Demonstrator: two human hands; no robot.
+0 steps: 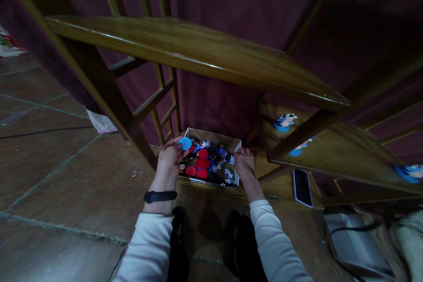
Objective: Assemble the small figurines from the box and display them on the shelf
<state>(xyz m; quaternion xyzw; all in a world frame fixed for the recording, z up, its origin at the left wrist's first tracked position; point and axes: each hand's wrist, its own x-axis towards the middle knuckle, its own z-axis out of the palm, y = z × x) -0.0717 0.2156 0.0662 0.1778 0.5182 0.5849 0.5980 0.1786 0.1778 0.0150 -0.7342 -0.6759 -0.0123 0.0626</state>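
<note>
Between the fingers of my left hand (170, 155) is a blue disc (185, 143). It looks like the round bases under the shelf figurines, and whatever is beneath it is hidden. This hand is over the left end of a shallow cardboard box (214, 135). Inside lie several small figurines (229, 172), some blue and white, and several red discs (202, 162). My right hand (244, 162) has its fingers curled over the box's right wall. Its fingertips are partly hidden.
Wooden shelving with a thick upper board (198, 48) stands over the box. Figurines on blue bases (281, 124) stand on a shelf board to the right. A phone (302, 188) lies on the lower board. A grey bag-like object (358, 238) rests at lower right.
</note>
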